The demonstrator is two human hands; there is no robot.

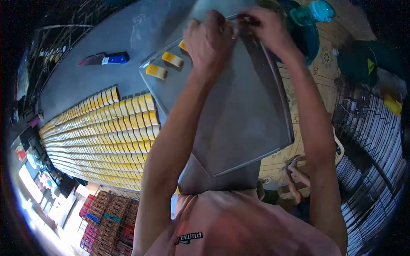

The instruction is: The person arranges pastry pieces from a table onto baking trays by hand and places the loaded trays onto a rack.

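Both my hands are at the far end of a flat grey tray with a clear rim [243, 111]. My left hand [211, 40] has its fingers bent over the far edge, by a small yellow piece; what its fingertips hold is hidden. Close beside it, my right hand [265, 30] is curled and blurred, its fingertips near something dark. Two yellow and cream pieces [173, 59] [156, 71] lie on the tray's left corner, and a third shows partly behind my left hand.
Many rows of yellow and cream pieces [102, 136] cover the table's left side. A knife with a blue handle [115, 59] lies beyond them. At the top right is a teal bottle [314, 13]. Another person's hand [292, 164] shows at lower right, near stacked racks [367, 128].
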